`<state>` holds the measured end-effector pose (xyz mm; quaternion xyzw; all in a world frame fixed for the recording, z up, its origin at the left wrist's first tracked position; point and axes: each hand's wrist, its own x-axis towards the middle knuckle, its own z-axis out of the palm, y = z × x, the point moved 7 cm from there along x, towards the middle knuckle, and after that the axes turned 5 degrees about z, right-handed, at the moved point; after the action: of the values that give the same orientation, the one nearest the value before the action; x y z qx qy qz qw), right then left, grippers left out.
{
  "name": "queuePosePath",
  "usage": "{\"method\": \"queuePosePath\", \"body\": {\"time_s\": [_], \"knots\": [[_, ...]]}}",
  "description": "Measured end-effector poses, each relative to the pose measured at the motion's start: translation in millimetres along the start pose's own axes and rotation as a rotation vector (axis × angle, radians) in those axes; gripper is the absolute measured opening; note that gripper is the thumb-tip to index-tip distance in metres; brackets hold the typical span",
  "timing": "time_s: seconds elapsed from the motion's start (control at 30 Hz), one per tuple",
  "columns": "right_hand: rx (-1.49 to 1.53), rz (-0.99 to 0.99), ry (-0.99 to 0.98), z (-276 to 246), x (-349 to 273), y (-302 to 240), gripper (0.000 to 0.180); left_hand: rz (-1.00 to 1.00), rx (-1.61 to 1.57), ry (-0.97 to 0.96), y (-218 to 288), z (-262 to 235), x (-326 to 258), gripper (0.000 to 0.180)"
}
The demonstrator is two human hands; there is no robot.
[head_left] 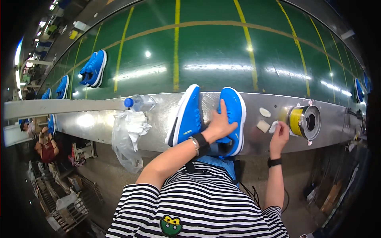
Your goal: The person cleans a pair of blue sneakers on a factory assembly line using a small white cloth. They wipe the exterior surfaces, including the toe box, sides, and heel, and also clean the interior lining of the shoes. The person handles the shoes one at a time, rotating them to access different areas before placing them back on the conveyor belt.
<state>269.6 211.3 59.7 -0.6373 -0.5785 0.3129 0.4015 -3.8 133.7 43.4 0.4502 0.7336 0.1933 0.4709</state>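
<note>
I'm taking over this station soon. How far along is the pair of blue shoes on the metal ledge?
Done: other blue shoes already lie on the green belt. In hand: the left hand rests flat on the right-side shoe of the pair; the right hand pinches a small white piece beside the yellow spool. Left: both shoes, including the tilted one, remain on the ledge.

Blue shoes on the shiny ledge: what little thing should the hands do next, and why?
Probably bring the right hand with its small white piece over to the shoe, because the left hand rests flat on that shoe while the right is off by the yellow roll.
</note>
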Motion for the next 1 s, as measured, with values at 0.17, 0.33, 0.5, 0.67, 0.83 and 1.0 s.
{"method": "queuePosePath", "body": {"time_s": [0.17, 0.33, 0.5, 0.67, 0.83, 1.0], "knots": [[-0.527, -0.451, -0.127, 33.8, 14.3, 2.0, 0.029, 0.111, -0.073, 0.084, 12.7, -7.1, -18.6, 0.098], [-0.065, 0.03, -0.318, 14.7, -25.0, -2.1, 0.037, 0.464, -0.014, 0.351, 7.1, -81.6, -101.8, 0.062], [0.405, 0.527, -0.956, 61.4, -82.2, -22.1, 0.062, 0.151, 0.017, 0.596, -95.9, -135.9, -122.2, 0.063], [0.275, 0.48, -0.883, 93.8, -85.5, -13.6, 0.058, -0.002, -0.179, 0.252, -144.7, -102.1, -89.0, 0.07], [0.573, 0.948, -0.835, 87.4, -89.1, -16.5, 0.038, -0.107, -1.022, 0.144, -117.5, -93.6, -75.0, 0.057], [0.809, 1.033, -0.781, 103.2, -77.9, -69.9, 0.044, -0.125, -1.469, 0.06, -82.4, -98.3, -63.5, 0.055]]}}
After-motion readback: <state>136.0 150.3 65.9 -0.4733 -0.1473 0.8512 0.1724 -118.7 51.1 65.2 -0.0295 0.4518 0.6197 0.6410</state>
